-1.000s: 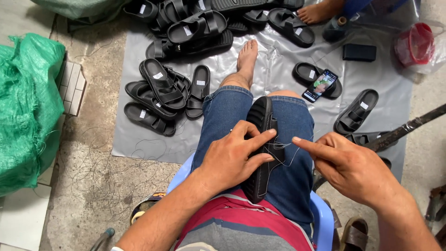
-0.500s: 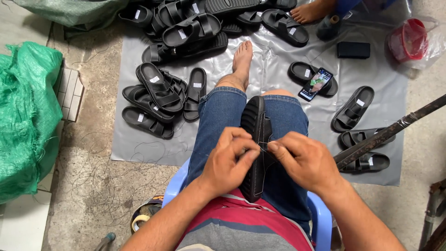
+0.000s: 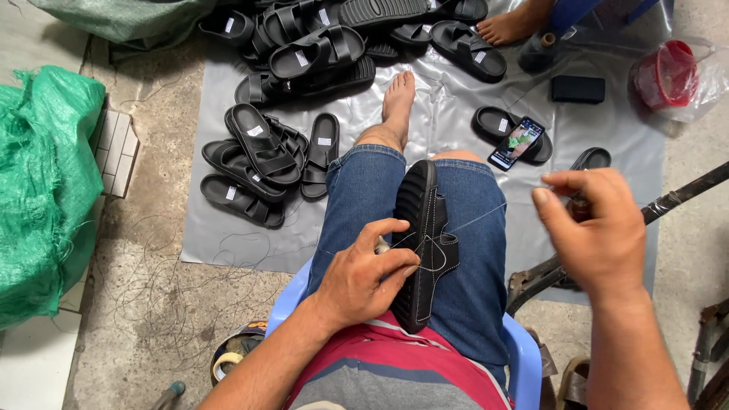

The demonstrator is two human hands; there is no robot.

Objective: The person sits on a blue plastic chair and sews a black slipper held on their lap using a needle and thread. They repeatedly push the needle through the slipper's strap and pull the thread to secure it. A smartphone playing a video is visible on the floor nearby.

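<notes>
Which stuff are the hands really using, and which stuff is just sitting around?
In use:
- black sandal on the lap, pressed by the left hand
- pale thread pulled tight by the right hand

Lying about:
- pile of black sandals on the grey sheet
- phone
- green sack
- red tub in a clear bag

The right hand (image 3: 600, 228) has drawn away from the sandal (image 3: 425, 243), out to the right and higher, pulling a thread (image 3: 478, 219) taut from the strap. Half a second ago both hands met at the strap; the left hand (image 3: 364, 277) now presses there alone.
</notes>
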